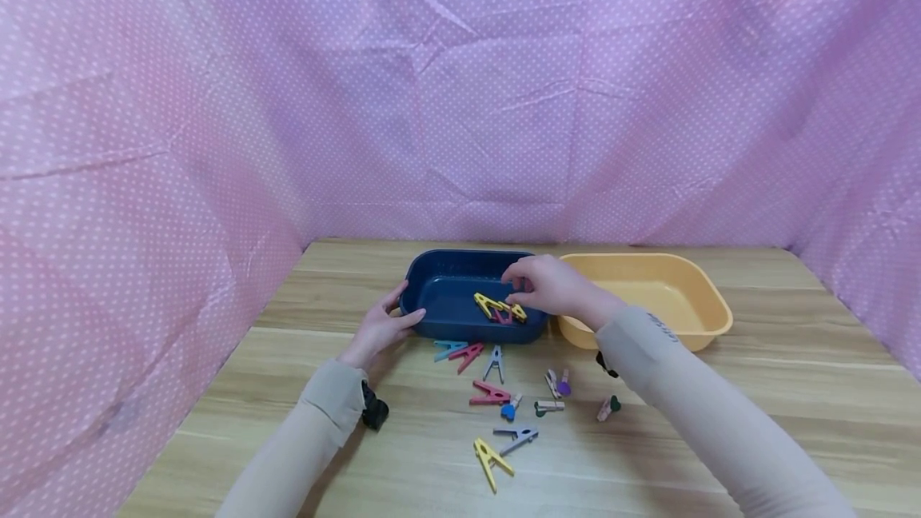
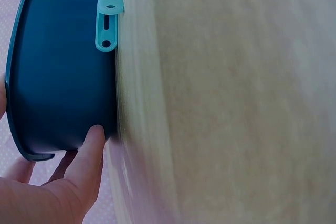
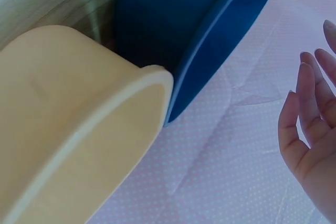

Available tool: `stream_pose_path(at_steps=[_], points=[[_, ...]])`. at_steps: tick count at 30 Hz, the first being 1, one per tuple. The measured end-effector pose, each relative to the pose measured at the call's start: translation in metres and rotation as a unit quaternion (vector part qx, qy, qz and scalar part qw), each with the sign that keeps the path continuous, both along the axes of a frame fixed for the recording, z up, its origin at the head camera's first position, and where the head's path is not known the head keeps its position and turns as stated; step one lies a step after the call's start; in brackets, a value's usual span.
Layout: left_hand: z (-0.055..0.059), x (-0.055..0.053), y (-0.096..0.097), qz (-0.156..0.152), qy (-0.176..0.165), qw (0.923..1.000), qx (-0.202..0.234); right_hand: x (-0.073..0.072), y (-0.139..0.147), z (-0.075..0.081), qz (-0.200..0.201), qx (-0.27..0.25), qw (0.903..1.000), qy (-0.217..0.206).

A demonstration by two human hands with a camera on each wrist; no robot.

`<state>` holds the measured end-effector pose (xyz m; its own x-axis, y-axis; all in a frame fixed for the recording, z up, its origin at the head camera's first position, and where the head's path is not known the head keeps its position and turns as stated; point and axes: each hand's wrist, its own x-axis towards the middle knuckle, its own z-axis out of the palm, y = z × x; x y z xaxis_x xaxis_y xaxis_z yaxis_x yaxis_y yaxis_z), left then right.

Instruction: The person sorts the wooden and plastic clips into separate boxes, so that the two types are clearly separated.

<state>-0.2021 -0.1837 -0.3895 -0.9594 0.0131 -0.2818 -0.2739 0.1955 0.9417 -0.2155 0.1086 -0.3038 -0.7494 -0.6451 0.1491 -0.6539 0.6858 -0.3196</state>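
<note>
My left hand (image 1: 380,326) holds the left end of a navy blue plastic basin (image 1: 446,332), thumb at the near corner and fingers around the end wall. In the left wrist view, fingertips (image 2: 95,132) touch the basin's outer side. Above the basin's right part hovers my right hand (image 1: 550,286), fingers loosely bent with nothing visible between them. Below it, yellow clothespins (image 1: 486,304) and a pink clothespin (image 1: 503,316) lie inside the basin. In the right wrist view, the right hand (image 3: 315,135) appears apart from the basin's rim.
A yellow basin (image 1: 712,318) stands against the blue one on the right. Nearer lie a turquoise clothespin (image 1: 449,349), pink clothespin (image 1: 492,393), grey clothespin (image 1: 518,437) and yellow clothespin (image 1: 492,462), plus several small wooden clips (image 1: 551,406) with hearts. Pink dotted cloth (image 1: 496,142) hangs behind.
</note>
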Motion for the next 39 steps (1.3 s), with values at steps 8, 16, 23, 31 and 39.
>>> stream_pose_path(at_steps=[8,16,23,31,39], points=[[-0.002,-0.002,0.0,0.0,0.001,1.0,0.003,0.007,0.002,0.004,0.016,-0.016,0.9997,0.012],[-0.002,-0.003,-0.001,-0.003,0.002,1.0,-0.008,0.018,-0.002,0.002,0.036,-0.013,0.9988,0.029],[-0.002,-0.003,-0.002,-0.003,0.0,0.9999,-0.01,0.027,-0.009,-0.003,0.062,-0.018,0.9974,0.034],[-0.001,-0.004,-0.002,-0.005,0.005,0.9999,-0.009,0.036,-0.017,-0.012,0.089,-0.019,0.995,0.041],[0.001,-0.003,-0.001,-0.006,0.002,1.0,0.002,0.041,-0.021,-0.021,0.085,-0.015,0.9958,0.031]])
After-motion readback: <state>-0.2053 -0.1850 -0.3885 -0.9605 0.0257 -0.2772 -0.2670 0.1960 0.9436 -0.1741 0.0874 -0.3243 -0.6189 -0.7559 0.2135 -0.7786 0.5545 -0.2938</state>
